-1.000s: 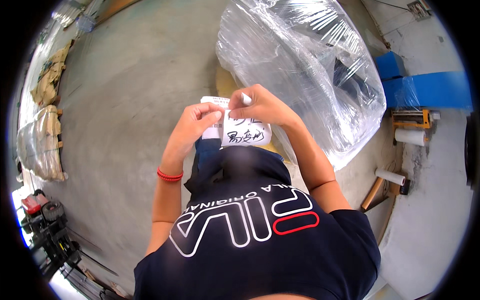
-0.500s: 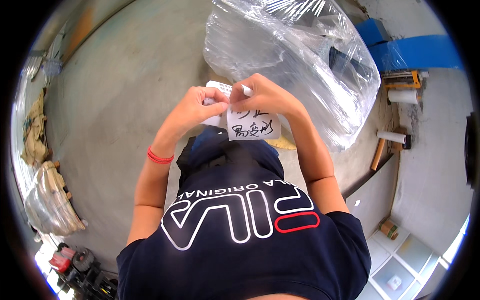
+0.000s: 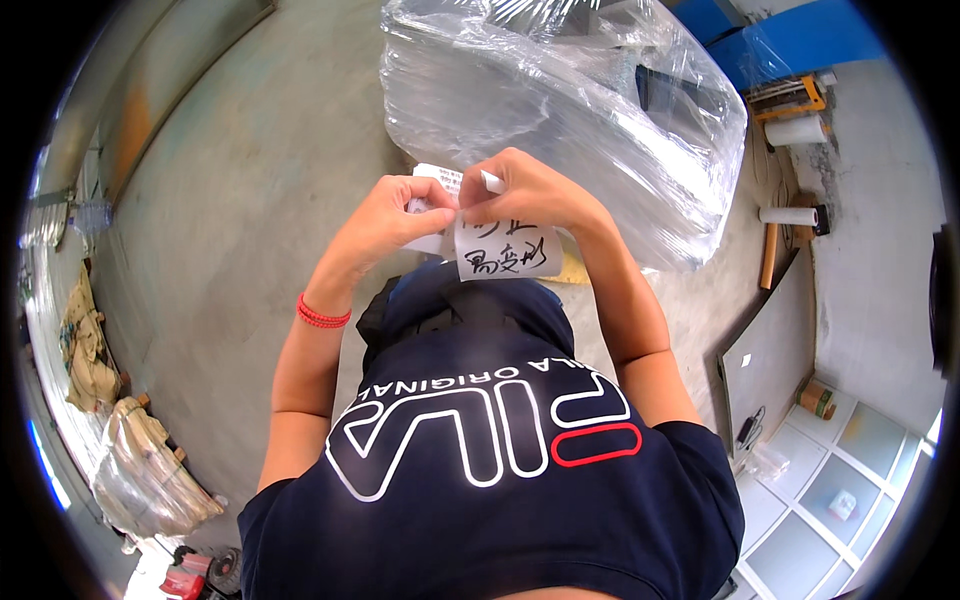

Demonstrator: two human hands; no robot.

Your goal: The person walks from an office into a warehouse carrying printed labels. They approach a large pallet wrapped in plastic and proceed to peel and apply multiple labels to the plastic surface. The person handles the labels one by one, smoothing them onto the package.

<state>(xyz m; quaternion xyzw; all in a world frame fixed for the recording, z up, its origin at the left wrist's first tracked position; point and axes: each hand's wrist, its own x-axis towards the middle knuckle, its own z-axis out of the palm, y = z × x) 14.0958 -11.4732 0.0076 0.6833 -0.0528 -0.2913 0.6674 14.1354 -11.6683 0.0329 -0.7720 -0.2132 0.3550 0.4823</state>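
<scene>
Both hands are pinching a white paper label (image 3: 505, 250) at chest height: left hand (image 3: 385, 215) fingers clamp its left edge, right hand (image 3: 530, 190) grips the top, a white marker (image 3: 492, 181) tucked in. The label hangs below the fingers, near the plastic-wrapped bundle (image 3: 570, 110).

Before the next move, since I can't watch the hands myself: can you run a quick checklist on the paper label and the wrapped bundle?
1. Left hand pinching the white paper label at its left edge: ok.
2. Right hand on the label's top edge: ok.
3. White marker kept in the right hand: ok; capped or not: cannot tell.
4. Handwriting on the label done: cannot tell, part is hidden.
5. Plastic-wrapped bundle right in front of the hands: ok.
6. Label touching the wrap: cannot tell.
</scene>
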